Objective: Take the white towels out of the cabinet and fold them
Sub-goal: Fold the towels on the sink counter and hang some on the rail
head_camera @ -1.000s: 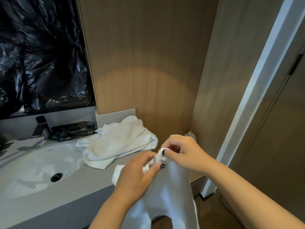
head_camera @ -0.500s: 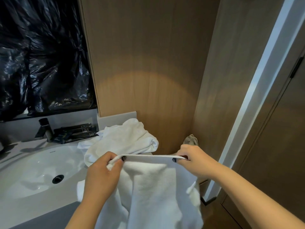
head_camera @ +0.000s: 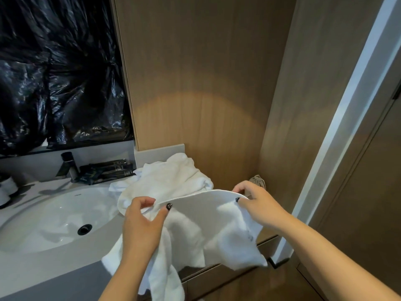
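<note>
White terry cloth fills the lower middle of the head view: I see one white towel (head_camera: 201, 231) held up in the air in front of the counter (head_camera: 65, 276). The left hand (head_camera: 143, 222) pinches its top hem between thumb and curled fingers, and the right hand (head_camera: 256, 203) pinches the same hem further to the right, so the edge runs in a slight arch between them. The rest of the towel hangs down loose and wrinkled, and its lower part falls over the front edge of the counter. Behind it I see a second towel (head_camera: 171, 181) lying crumpled on the counter, just beside the white sink (head_camera: 52, 216). A dark faucet (head_camera: 69, 168) stands behind the sink, with dark packets (head_camera: 108, 172) near it. Black plastic sheet (head_camera: 56, 70) covers the wall above.
</note>
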`<state>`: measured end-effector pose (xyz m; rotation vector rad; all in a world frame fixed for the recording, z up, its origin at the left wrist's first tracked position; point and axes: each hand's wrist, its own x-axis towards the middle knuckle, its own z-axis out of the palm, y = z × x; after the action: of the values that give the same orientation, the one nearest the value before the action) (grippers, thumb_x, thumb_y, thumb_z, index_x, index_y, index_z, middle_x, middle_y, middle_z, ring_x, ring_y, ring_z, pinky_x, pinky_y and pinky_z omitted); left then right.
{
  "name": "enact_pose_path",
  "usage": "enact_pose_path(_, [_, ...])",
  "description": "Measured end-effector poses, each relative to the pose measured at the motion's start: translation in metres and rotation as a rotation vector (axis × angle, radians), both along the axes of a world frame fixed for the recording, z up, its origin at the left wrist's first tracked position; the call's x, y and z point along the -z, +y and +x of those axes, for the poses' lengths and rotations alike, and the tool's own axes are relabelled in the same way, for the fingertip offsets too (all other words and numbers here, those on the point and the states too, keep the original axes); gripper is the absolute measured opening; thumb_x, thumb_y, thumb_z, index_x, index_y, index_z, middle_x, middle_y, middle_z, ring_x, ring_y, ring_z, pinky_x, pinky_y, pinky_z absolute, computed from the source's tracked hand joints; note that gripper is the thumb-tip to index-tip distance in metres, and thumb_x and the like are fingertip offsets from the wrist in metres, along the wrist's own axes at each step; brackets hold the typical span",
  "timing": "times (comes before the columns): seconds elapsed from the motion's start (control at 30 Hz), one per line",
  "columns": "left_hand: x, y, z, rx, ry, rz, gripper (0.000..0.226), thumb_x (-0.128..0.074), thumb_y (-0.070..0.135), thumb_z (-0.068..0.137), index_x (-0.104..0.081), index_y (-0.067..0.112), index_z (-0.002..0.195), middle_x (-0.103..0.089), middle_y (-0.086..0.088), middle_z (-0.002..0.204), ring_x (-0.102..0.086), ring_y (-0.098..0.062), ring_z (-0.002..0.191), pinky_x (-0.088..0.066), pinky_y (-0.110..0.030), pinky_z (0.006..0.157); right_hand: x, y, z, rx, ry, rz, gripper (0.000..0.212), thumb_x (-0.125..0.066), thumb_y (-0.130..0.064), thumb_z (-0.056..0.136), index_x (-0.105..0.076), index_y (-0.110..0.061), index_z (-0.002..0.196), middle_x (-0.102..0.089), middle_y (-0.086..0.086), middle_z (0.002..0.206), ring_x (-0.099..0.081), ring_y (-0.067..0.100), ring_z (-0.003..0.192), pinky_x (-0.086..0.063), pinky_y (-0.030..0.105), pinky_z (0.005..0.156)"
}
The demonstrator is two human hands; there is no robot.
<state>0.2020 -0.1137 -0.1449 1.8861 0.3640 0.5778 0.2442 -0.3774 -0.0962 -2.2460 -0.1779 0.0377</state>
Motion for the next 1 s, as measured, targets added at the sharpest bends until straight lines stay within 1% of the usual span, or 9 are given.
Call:
enact_pose_path(0.07, [0.001,-0.007,-0.001,0.038,0.003,-0.046,0.033,-0.082,0.029,0.078,-0.058,0.027,0.1,-0.059,0.016,0.101,-0.055,-0.009,0.096,-0.039,-0.026,0.078,0.0,0.01,-0.006,0.033,0.044,0.154,0.027,-0.051,-0.001,0.09,-0.062,-0.025,0.095,-0.055,-0.006,0.065,-0.046,0.011,0.055,-0.034,0.022,0.049])
enact_pose_path(0.2, [-0.002,-0.016,-0.005,0.121,0.051,-0.208,0.034,-0.088,0.025,0.07,-0.062,0.027,0.093,-0.064,0.013,0.099,-0.059,-0.001,0.089,-0.043,-0.018,0.067,-0.007,0.027,-0.024,-0.039,0.21,0.409,0.03,-0.044,0.008,0.09,-0.068,-0.008,0.095,-0.047,-0.01,0.049,-0.041,0.005,0.043,-0.033,0.015,0.042])
enact_pose_path(0.3, [-0.004,-0.022,-0.009,0.25,0.064,-0.31,0.038,-0.09,0.014,0.066,-0.065,0.023,0.093,-0.067,0.007,0.097,-0.062,0.001,0.078,-0.049,-0.017,0.059,-0.013,0.034,-0.035,-0.151,0.358,0.542,0.03,-0.041,0.014,0.089,-0.068,0.003,0.098,-0.065,0.01,0.075,-0.062,0.015,0.064,-0.052,0.023,0.054])
enact_pose_path(0.4, [-0.007,-0.027,-0.013,0.34,0.051,-0.3,0.051,-0.094,0.012,0.058,-0.064,0.022,0.098,-0.068,0.004,0.097,-0.062,0.002,0.081,-0.054,-0.023,0.07,-0.012,0.034,-0.041,-0.216,0.296,0.437,0.028,-0.052,0.013,0.086,-0.068,0.001,0.105,-0.069,0.025,0.104,-0.069,0.03,0.089,-0.059,0.033,0.074])
enact_pose_path(0.5, [-0.009,-0.03,-0.013,0.429,0.056,-0.323,0.053,-0.087,0.002,0.063,-0.062,0.021,0.106,-0.068,0.007,0.104,-0.065,-0.003,0.088,-0.056,-0.024,0.072,-0.008,0.034,-0.047,-0.281,0.08,0.139,0.026,-0.072,-0.002,0.082,-0.07,-0.012,0.105,-0.075,0.009,0.098,-0.071,0.023,0.084,-0.057,0.033,0.08])
enact_pose_path(0.63, [-0.012,-0.035,-0.012,0.556,0.085,-0.412,0.054,-0.075,-0.008,0.07,-0.06,0.017,0.115,-0.073,0.005,0.113,-0.069,-0.013,0.101,-0.058,-0.032,0.083,-0.001,0.032,-0.052,-0.194,-0.116,-0.04,0.006,-0.075,-0.021,0.081,-0.069,-0.022,0.081,-0.07,-0.006,0.075,-0.067,0.006,0.068,-0.056,0.031,0.069])
enact_pose_path(0.73, [-0.016,-0.041,-0.014,0.64,0.12,-0.49,0.052,-0.06,-0.017,0.084,-0.054,0.017,0.122,-0.075,-0.001,0.112,-0.072,-0.019,0.1,-0.059,-0.027,0.073,0.003,0.03,-0.053,-0.123,-0.292,-0.127,0.018,-0.071,-0.028,0.084,-0.063,-0.024,0.068,-0.05,-0.009,0.071,-0.05,0.002,0.068,-0.037,0.017,0.06])
enact_pose_path(0.87, [-0.014,-0.049,-0.018,0.672,0.171,-0.372,0.049,-0.055,-0.01,0.091,-0.05,0.026,0.126,-0.074,0.008,0.113,-0.073,-0.021,0.095,-0.059,-0.031,0.076,0.005,0.026,-0.057,-0.194,-0.296,-0.105,0.02,-0.072,-0.028,0.085,-0.066,-0.017,0.07,-0.049,-0.01,0.091,-0.049,0.005,0.091,-0.044,0.018,0.075])
enact_pose_path(1.0, [-0.011,-0.051,-0.018,0.642,0.206,-0.275,0.048,-0.063,0.006,0.094,-0.051,0.035,0.13,-0.071,0.012,0.117,-0.069,-0.006,0.103,-0.055,-0.023,0.086,0.007,0.023,-0.059,-0.268,-0.151,0.083,0.021,-0.062,-0.02,0.093,-0.062,-0.006,0.078,-0.055,0.001,0.077,-0.049,0.007,0.07,-0.041,0.028,0.066])
